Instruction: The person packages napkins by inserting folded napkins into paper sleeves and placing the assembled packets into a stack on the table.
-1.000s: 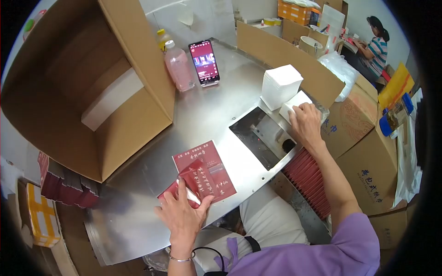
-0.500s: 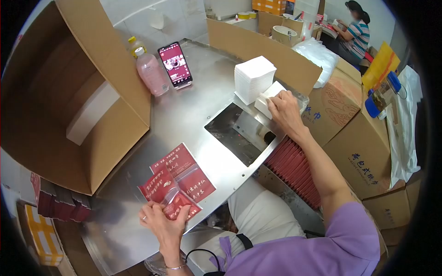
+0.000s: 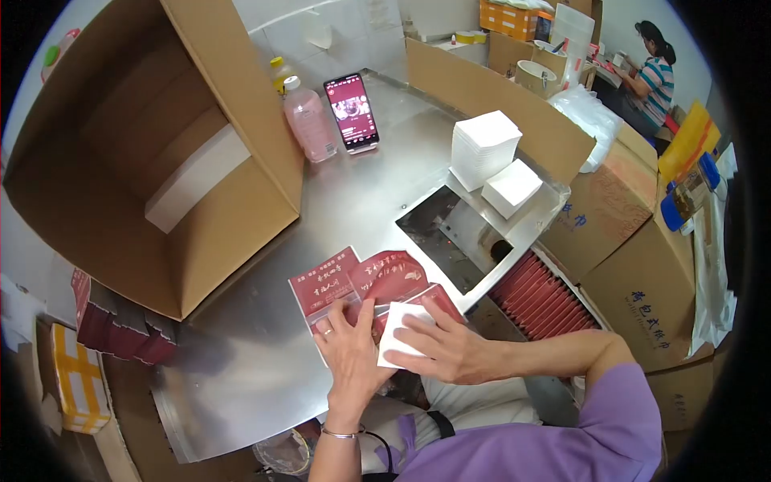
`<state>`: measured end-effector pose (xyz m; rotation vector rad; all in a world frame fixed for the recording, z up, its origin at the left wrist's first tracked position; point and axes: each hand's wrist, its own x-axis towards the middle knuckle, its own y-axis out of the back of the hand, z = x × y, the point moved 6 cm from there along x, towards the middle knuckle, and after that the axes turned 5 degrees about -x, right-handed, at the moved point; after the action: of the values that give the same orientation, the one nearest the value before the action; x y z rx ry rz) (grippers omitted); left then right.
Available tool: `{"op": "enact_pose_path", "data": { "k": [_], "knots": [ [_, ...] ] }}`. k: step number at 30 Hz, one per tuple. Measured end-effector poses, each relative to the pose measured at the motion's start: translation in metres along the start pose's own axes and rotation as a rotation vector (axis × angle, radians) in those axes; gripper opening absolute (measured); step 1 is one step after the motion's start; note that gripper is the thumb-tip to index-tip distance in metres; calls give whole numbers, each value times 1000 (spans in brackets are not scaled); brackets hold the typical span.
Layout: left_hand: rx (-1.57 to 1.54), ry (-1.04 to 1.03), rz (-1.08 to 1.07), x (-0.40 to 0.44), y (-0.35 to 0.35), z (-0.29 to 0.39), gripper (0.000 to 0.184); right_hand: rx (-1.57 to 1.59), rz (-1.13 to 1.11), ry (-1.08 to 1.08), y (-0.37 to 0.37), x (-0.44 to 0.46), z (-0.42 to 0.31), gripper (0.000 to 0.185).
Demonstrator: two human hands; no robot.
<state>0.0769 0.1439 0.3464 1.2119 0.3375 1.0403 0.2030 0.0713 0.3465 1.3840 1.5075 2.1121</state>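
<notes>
My right hand (image 3: 438, 345) is closed on a white folded tissue (image 3: 400, 329), which lies over a red printed sleeve (image 3: 434, 301) near the table's front edge. My left hand (image 3: 351, 345) presses on the red packaging just left of the tissue, its fingers bent; the edge of the sleeve is at its fingertips. Under and behind both hands lies a flat red printed sheet (image 3: 321, 285), and a raised red flap (image 3: 393, 271) curves up between. A tall stack of white tissues (image 3: 484, 149) and a lower one (image 3: 512, 189) stand beyond the table opening.
An open cardboard box (image 3: 241, 233) stands at the left. Behind are a pink bottle (image 3: 309, 124) and an upright phone (image 3: 352, 112). A rectangular opening (image 3: 450, 241) cuts the metal table (image 3: 241, 377). Red packets (image 3: 546, 297) fill a box at right. A person (image 3: 654, 80) sits far right.
My right hand has come from the lower tissue stack to the red packaging with a tissue. My left hand has shifted against the sleeve, which now lies farther right. The camera view has swung.
</notes>
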Motion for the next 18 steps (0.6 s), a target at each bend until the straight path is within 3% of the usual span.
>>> {"op": "enact_pose_path", "data": {
  "k": [1,2,4,6,7,9,10,11,12,13,16,18],
  "knots": [
    [53,9,50,-1,2,2,73,-50,14,-56,-11,1,0,37],
    [71,-3,95,0,2,12,75,-149,72,-243,-24,12,22,25],
    [66,1,81,1,-12,19,81,-136,-193,-378,-60,36,66,14],
    [128,17,71,-2,-18,16,79,-118,-306,-418,-87,50,82,16],
    [136,15,62,-9,-15,10,77,-72,-553,-483,-91,54,91,20],
    [169,45,24,-23,-9,-8,75,46,-545,-538,-71,31,110,20],
    [167,63,56,-30,-4,-15,75,1,-199,-556,-70,7,125,15],
    [161,84,73,-36,-1,-17,75,0,-136,-617,-62,-3,141,12],
    [240,79,41,-35,2,-11,75,347,-170,-922,-54,-14,161,12],
    [234,81,20,-37,4,-8,75,24,-305,-870,-61,-22,177,14],
    [48,211,12,-27,17,-20,70,-51,-503,-832,-42,-37,158,18],
    [111,246,191,-31,28,-36,67,-94,-118,-733,2,-36,145,13]
  ]
}}
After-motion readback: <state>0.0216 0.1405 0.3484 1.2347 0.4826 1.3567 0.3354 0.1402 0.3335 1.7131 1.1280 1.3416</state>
